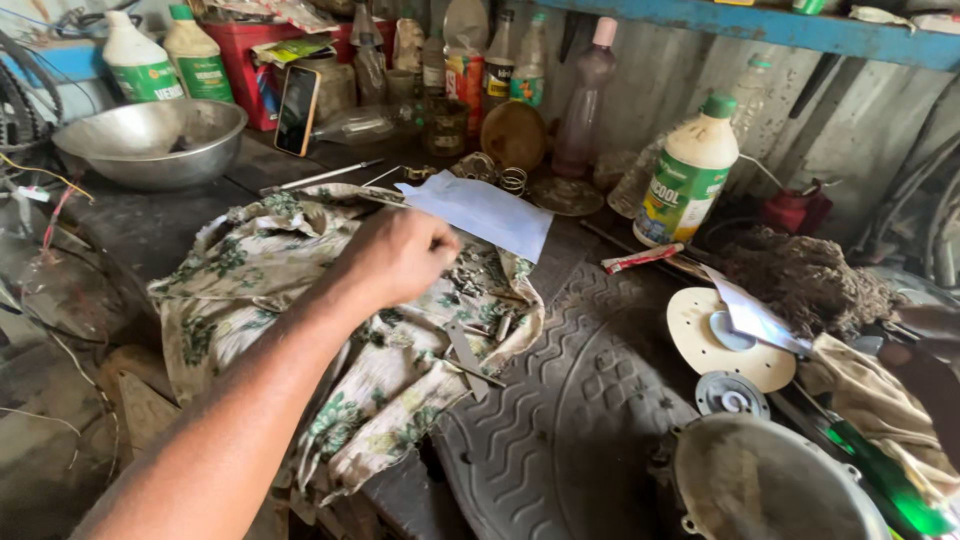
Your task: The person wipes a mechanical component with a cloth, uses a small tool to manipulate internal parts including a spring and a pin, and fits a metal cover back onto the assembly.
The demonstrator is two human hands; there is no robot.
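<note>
My left hand [400, 255] reaches in from the lower left over a floral cloth [250, 280] spread on the dirty workbench. Its fingers are curled down onto a scatter of small metal parts [482, 275] lying on the cloth. Whether the fingertips pinch one of them is hidden. A white sheet of paper [485, 212] lies just beyond the hand, partly over the cloth. A flat metal strip [465, 355] rests on the cloth nearer to me. My right hand is out of the picture.
A steel bowl [150, 140] sits at the back left, with a phone [297, 110] propped behind it. Bottles and jars line the back wall, including a white bottle with a green cap [690, 175]. A ribbed rubber mat [560, 400], a cream disc [700, 340] and a dark round pot [770, 485] lie to the right.
</note>
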